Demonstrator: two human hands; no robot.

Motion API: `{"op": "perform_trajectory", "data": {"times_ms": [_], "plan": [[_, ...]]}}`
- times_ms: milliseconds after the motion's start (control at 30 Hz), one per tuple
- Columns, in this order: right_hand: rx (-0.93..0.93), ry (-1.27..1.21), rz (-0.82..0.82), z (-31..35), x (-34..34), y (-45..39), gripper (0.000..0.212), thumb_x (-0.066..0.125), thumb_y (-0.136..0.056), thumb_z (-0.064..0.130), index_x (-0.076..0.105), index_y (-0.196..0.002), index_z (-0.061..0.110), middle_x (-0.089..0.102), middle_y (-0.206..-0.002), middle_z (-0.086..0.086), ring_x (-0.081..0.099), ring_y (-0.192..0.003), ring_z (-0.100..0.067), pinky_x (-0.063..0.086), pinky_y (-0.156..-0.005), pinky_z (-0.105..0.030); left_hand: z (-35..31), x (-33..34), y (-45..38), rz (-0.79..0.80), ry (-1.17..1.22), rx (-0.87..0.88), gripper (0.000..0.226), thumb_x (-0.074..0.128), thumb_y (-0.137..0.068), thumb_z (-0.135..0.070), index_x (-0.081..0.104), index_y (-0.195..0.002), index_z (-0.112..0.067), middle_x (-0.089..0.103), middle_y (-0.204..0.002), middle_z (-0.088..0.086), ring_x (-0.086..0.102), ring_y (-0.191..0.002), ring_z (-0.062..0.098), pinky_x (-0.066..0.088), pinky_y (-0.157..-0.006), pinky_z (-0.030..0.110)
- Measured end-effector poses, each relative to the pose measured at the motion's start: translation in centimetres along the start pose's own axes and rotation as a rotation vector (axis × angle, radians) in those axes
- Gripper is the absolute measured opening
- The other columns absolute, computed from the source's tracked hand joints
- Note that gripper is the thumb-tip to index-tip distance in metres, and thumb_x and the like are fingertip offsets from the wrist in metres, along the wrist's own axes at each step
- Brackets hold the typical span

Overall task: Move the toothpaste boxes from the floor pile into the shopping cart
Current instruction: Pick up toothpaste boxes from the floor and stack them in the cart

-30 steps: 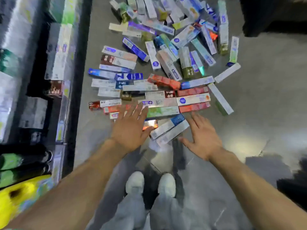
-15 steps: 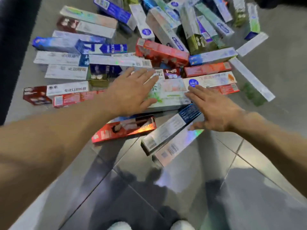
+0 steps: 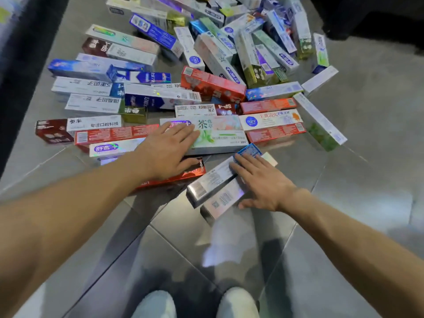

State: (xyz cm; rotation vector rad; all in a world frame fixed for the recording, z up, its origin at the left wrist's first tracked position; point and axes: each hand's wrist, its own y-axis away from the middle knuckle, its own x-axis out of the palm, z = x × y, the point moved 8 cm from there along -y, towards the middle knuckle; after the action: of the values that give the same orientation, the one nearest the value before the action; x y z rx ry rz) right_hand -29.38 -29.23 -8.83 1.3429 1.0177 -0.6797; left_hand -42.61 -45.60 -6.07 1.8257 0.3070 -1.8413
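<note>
Two silver boxes [image 3: 212,180] lie under right hand [image 3: 261,182] fingers [image 3: 243,160].

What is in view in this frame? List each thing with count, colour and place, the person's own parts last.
toothpaste boxes: dozens, too many to count; red, blue, white, green, silver; piled on the floor ahead.
silver boxes: two, side by side at the near edge, under the right hand.
red foil box: one, near edge, partly under the left hand.
floor: grey glossy tiles.
shoes: two, white, bottom edge.
left hand: flat, fingers straight, on the green-white box.
right hand: flat, fingers straight, on the silver boxes.
</note>
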Motion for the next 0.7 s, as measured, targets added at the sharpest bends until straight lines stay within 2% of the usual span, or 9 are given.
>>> {"op": "perform_trajectory", "data": {"times_ms": [200,367,533,600,700], "plan": [[0.027,0.001,-0.005,0.4,1.6,-0.5,0.103,0.058,-0.092,0.059,-0.005,-0.161,0.016,-0.006,-0.169,-0.012,0.000,-0.156,-0.031,0.000,-0.125,-0.043,1.4,-1.3,0.1,0.013,-0.025,-0.023,0.080,0.017,-0.099,-0.066,0.004,-0.161,-0.019,0.007,-0.169,0.004,0.009,-0.155,0.021,0.008,-0.127,0.045],[0.052,-0.065,-0.087,0.7,1.5,-0.1,0.081,0.050,-0.102,0.040,0.001,-0.162,0.017,0.000,-0.169,-0.011,0.005,-0.156,-0.031,0.006,-0.125,-0.043,0.6,-0.2,0.9,0.045,-0.018,-0.028,0.080,0.017,-0.099,-0.067,0.001,-0.161,-0.019,0.005,-0.169,0.004,0.008,-0.156,0.020,0.009,-0.127,0.045],[0.046,-0.082,-0.130,0.4,0.5,-0.1,0.072,0.047,-0.103,0.032,0.009,-0.162,0.018,0.006,-0.169,-0.007,0.010,-0.155,-0.029,0.009,-0.126,-0.041,1.3,0.1,1.1,0.053,-0.022,-0.010,0.081,0.015,-0.097,-0.068,0.001,-0.161,-0.020,0.005,-0.169,0.004,0.007,-0.156,0.020,0.007,-0.127,0.044],[0.025,-0.097,-0.161,0.0,0.1,0.0,0.068,0.051,-0.101,0.028,0.020,-0.160,0.019,0.016,-0.168,-0.005,0.018,-0.154,-0.028,0.012,-0.125,-0.040,1.8,-0.5,0.9,0.040,0.006,-0.023,0.080,0.016,-0.098,-0.067,0.001,-0.161,-0.020,0.006,-0.169,0.004,0.007,-0.156,0.020,0.007,-0.127,0.044],[-0.013,-0.155,-0.266,-1.1,-0.8,0.6,0.052,0.062,-0.094,0.026,0.049,-0.143,0.015,0.051,-0.147,-0.011,0.047,-0.136,-0.033,0.033,-0.116,-0.044,1.9,-0.8,0.6,-0.003,0.041,-0.046,0.081,0.015,-0.097,-0.068,0.003,-0.161,-0.020,0.008,-0.169,0.003,0.008,-0.155,0.020,0.007,-0.127,0.044]]}}
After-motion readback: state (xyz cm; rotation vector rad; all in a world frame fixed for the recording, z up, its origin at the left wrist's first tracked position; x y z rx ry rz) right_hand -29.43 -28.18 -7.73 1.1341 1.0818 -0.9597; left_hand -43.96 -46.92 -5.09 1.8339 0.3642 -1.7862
